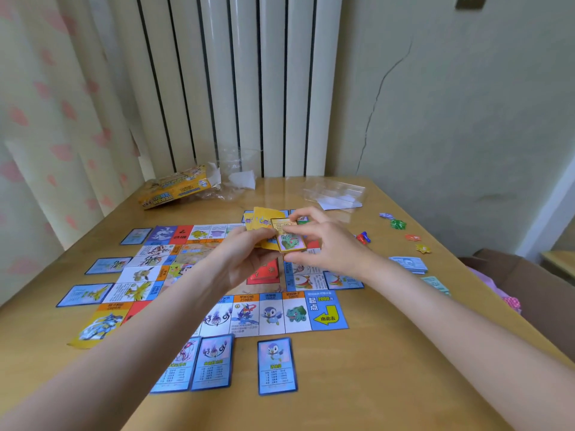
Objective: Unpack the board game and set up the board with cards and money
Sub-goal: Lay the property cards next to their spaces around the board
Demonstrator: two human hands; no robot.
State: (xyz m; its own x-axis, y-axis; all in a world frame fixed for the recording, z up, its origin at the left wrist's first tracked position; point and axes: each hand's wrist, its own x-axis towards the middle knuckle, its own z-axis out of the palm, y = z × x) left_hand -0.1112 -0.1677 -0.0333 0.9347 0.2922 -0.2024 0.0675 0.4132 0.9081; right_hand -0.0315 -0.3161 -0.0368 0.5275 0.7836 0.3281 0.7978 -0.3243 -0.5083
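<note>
- Above the centre of the flat printed paper game board, the left hand grips a fanned stack of yellow-backed cards, fingers curled under it and thumb on top.
- Right hand: thumb and fingertips pinch the edges of the front card, a gold-bordered card with a green creature, which sits face up against the fan and overlaps it.
- Board position: spread on the tan wooden table, with blue-bordered property cards laid just outside its edges, among them a blue penguin card beside the near edge and others along the left edge.
- Money and pieces: a small pile of pale blue paper notes lies near the right table edge; small coloured plastic tokens are scattered beyond it.
- Packaging: an opened yellow cardboard game box and clear plastic bags rest at the far side of the table.
- Handling judgement: the cards look thin, light and slightly flexible, with a glossy face likely to slide against its neighbours; a light pinch on opposite edges or a corner should suffice, while hard pressure risks creasing.
- Task progress, as judged: well advanced, with cards in hand not yet placed.
</note>
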